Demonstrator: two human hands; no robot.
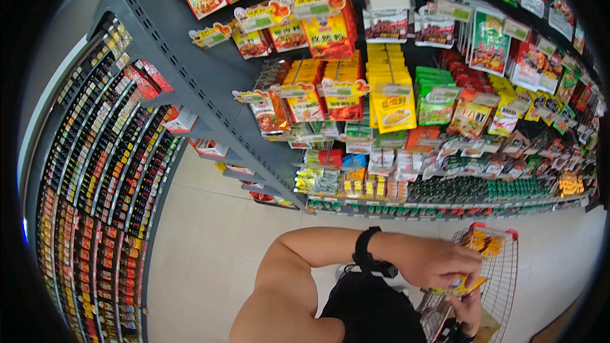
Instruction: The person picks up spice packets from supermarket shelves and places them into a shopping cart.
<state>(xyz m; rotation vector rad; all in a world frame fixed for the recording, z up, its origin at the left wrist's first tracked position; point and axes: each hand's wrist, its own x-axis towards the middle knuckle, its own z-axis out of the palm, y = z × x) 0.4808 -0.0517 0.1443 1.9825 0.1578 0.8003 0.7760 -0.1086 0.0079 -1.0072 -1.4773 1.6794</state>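
Observation:
My left hand (443, 263) reaches across in front of my body and pinches a small yellow seasoning packet (455, 286). From below, my right hand (468, 312) has its thumb and fingers at the packet's lower edge, so both hands are on it. A wire shopping cart (506, 286) with red corner pieces is beneath and beside the hands. Inside its far end lie several yellow-orange packets (488, 244). A brown thing (488, 327), perhaps cardboard, shows in the cart near my right wrist. Black bands circle both wrists.
Ahead stands a grey shelf unit (228, 88) hung with seasoning packets, such as yellow pouches (393, 105) and green pouches (434, 97). Jars with green lids (517, 188) line its lower shelf. Bottle and jar shelves (107, 166) curve along the left. Pale floor tiles (205, 247) lie between.

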